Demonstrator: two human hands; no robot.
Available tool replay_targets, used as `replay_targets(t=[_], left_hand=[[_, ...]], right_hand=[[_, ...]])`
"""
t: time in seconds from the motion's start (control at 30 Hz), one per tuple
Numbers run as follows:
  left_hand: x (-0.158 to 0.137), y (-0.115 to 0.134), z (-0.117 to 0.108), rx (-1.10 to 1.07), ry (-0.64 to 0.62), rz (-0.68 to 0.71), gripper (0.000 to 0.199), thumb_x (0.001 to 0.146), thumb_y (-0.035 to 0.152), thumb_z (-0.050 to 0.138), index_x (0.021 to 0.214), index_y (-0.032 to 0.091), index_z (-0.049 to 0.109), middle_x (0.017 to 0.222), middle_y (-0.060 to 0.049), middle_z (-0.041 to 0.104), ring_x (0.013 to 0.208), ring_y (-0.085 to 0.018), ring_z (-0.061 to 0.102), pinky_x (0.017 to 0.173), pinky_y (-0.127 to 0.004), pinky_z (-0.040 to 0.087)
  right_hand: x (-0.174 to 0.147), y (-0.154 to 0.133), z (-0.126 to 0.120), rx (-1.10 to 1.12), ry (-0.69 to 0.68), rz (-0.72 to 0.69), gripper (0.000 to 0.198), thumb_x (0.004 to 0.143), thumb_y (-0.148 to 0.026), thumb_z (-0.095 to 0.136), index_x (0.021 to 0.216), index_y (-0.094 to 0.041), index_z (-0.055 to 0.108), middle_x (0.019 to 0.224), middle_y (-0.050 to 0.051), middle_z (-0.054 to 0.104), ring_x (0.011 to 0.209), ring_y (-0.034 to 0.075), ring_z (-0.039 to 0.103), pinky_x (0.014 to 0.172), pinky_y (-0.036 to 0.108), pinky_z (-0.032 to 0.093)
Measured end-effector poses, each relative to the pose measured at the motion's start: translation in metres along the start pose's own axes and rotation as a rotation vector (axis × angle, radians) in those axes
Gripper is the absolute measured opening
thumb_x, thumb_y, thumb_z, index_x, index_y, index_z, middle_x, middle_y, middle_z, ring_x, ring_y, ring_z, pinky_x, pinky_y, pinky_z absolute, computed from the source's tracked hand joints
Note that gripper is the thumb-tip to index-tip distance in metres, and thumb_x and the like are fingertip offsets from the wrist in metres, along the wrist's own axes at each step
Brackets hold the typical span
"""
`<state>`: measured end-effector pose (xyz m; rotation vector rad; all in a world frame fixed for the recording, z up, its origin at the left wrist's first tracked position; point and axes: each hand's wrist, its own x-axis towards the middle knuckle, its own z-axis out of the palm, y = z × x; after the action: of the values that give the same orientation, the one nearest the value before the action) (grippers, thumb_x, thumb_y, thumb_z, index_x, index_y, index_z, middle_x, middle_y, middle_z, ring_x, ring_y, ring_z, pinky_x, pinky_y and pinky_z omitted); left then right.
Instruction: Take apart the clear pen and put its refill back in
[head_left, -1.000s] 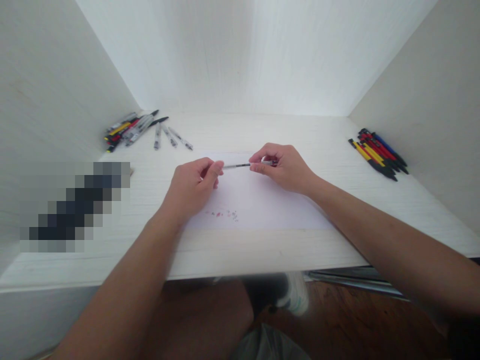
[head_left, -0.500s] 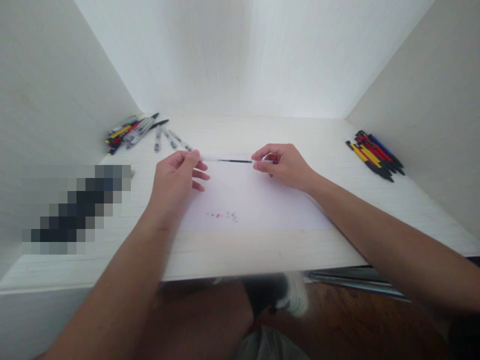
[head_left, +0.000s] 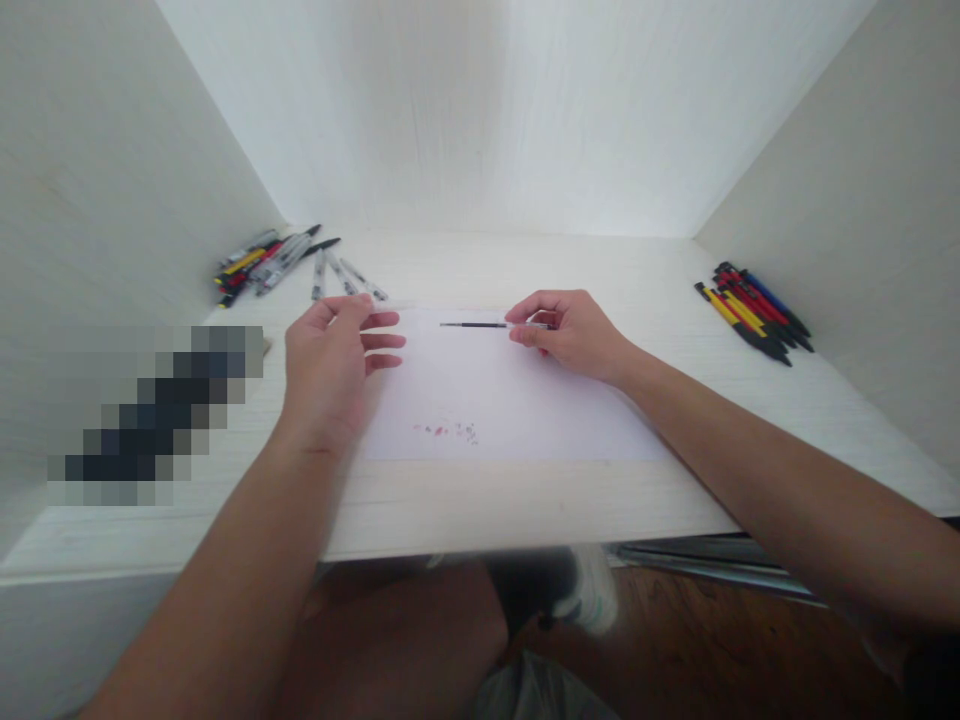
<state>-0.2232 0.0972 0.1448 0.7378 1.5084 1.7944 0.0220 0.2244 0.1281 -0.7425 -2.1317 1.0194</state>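
Observation:
My right hand is closed, with thumb and fingers pinching a thin pen refill. The refill points left over the white sheet of paper, its dark ink part showing; the end inside the fingers is partly hidden. My left hand pinches with thumb and index finger a faint, clear pen barrel, blurred against the white surface. The other left fingers are spread over the paper's left edge. A gap separates the barrel from the refill's tip.
Beyond my left hand lie several clear pen parts and a mixed pile of pens by the left wall. Several yellow, red and blue pens lie at right. Small marks show on the paper. A blurred-out dark object lies at left.
My left hand has moved left with the clear barrel, drawing it off the refill, whose tip now stands free. My right hand has hardly moved.

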Motion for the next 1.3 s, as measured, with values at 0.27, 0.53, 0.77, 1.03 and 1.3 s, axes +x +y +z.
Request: replay_targets(t=[0.27,0.53,0.77,1.03,1.3], left_hand=[[0.006,-0.025,-0.012,0.555,-0.144,0.42,0.016,0.086,0.03,0.078,0.091,0.019,0.069,0.084,-0.002,0.067,0.073,-0.026,0.066,0.061,-0.033,0.051],[0.006,-0.021,-0.011,1.001,-0.206,0.451,0.025,0.087,0.003,0.084,0.087,0.023,0.071,0.076,0.0,0.062,0.073,-0.032,0.061,0.075,-0.043,0.044],[0.001,-0.024,-0.007,0.891,-0.265,0.698,0.037,0.082,0.006,0.094,0.102,0.023,0.068,0.101,0.002,0.066,0.086,-0.029,0.061,0.08,-0.041,0.044],[0.0,-0.025,-0.004,0.741,-0.338,0.652,0.017,0.09,0.014,0.084,0.101,0.026,0.078,0.085,0.004,0.067,0.065,-0.024,0.058,0.072,-0.038,0.045],[0.0,-0.028,-0.003,0.72,-0.398,0.614,0.02,0.09,0.043,0.065,0.095,0.028,0.077,0.084,0.004,0.065,0.068,-0.023,0.057,0.066,-0.039,0.04]], right_hand=[[0.0,-0.001,0.001,-0.012,-0.007,0.001,0.024,0.085,-0.028,0.078,0.099,-0.01,0.078,0.092,0.009,0.072,0.068,0.015,0.059,0.063,0.032,0.045],[0.001,0.001,0.001,0.013,-0.017,-0.011,0.023,0.084,-0.028,0.079,0.098,-0.01,0.078,0.092,0.01,0.071,0.068,0.015,0.06,0.063,0.032,0.045],[0.001,0.0,0.003,-0.028,-0.025,-0.02,0.019,0.085,-0.026,0.078,0.098,-0.012,0.079,0.093,0.008,0.072,0.07,0.015,0.06,0.066,0.032,0.046],[-0.001,0.0,0.007,0.043,-0.081,0.007,0.019,0.084,-0.028,0.082,0.097,-0.015,0.078,0.1,0.006,0.073,0.079,0.015,0.063,0.07,0.032,0.048],[0.0,-0.001,0.006,0.042,-0.099,-0.015,0.02,0.084,-0.029,0.083,0.097,-0.015,0.078,0.099,0.006,0.073,0.078,0.016,0.064,0.071,0.032,0.049]])
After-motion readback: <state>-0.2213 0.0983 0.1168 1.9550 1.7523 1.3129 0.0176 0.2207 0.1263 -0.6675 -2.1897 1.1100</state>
